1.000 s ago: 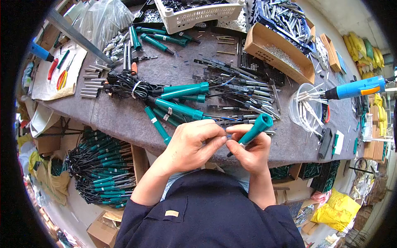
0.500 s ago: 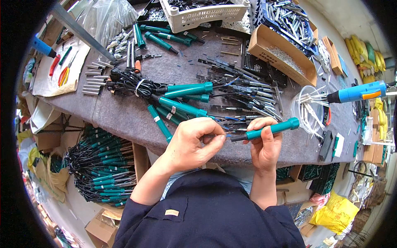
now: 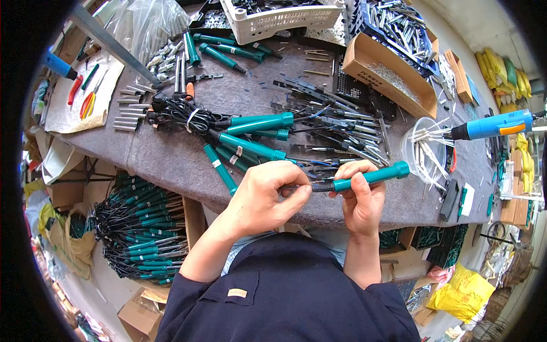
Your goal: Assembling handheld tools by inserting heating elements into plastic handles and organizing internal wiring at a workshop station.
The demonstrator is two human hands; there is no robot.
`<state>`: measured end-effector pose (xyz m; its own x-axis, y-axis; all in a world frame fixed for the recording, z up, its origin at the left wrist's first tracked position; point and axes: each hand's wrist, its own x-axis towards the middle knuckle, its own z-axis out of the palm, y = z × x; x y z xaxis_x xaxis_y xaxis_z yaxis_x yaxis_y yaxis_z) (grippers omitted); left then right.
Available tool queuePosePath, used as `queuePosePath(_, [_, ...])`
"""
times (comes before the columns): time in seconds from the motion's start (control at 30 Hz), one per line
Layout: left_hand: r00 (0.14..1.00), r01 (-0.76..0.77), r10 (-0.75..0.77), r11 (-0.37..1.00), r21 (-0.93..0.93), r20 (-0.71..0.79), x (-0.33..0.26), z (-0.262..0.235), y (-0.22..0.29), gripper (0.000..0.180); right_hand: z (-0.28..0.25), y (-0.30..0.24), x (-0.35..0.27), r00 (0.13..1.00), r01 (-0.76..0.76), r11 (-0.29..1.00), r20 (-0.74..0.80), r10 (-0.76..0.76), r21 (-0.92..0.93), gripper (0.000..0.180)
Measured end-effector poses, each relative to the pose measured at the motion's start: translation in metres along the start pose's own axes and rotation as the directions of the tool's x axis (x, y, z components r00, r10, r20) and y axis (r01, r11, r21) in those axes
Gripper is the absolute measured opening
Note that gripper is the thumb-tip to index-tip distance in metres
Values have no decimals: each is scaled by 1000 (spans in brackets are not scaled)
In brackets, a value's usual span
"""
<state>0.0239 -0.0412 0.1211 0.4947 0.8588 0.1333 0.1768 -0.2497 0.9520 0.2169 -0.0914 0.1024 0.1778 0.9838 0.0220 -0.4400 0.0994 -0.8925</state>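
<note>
My right hand [image 3: 364, 199] is closed round a green tubular handle [image 3: 377, 175]. The handle has a black ribbed sleeve [image 3: 323, 187] at its left end and a flared collar at its right end. My left hand [image 3: 268, 194] is in a pinch at the sleeve's tip. A bit of thin dark wire [image 3: 289, 187] shows between its fingers, partly hidden. Just left of that hand lies a bundle of green handles [image 3: 253, 146] with a tied black cord [image 3: 191, 118]. Behind both hands, metal-and-black strips with wires [image 3: 342, 128] lie in a loose pile.
A clear tub of white sticks [image 3: 423, 149] and a blue tool [image 3: 496, 125] stand at the right. Farther back are a cardboard box of small parts [image 3: 390, 77] and a white plastic basket [image 3: 282, 23]. Pliers [image 3: 90, 102] lie on a cloth at left. Below it, many green handles [image 3: 142, 233] are stacked.
My right hand has shifted the green handle slightly left, so its black sleeve now meets my left fingertips. My left hand has stayed nearly in place.
</note>
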Motion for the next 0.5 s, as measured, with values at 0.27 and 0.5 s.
queuePosePath(0.27, [990, -142, 139, 983, 113, 34, -4, -19, -12, 12, -3, -15, 2, 980, -99, 945, 134, 147, -310, 16])
queuePosePath(0.5, [972, -235, 232, 963, 133, 36, -10, -12, -27, 15, 14, -18, -9, 991, -136, 979, -16, 135, -151, 18])
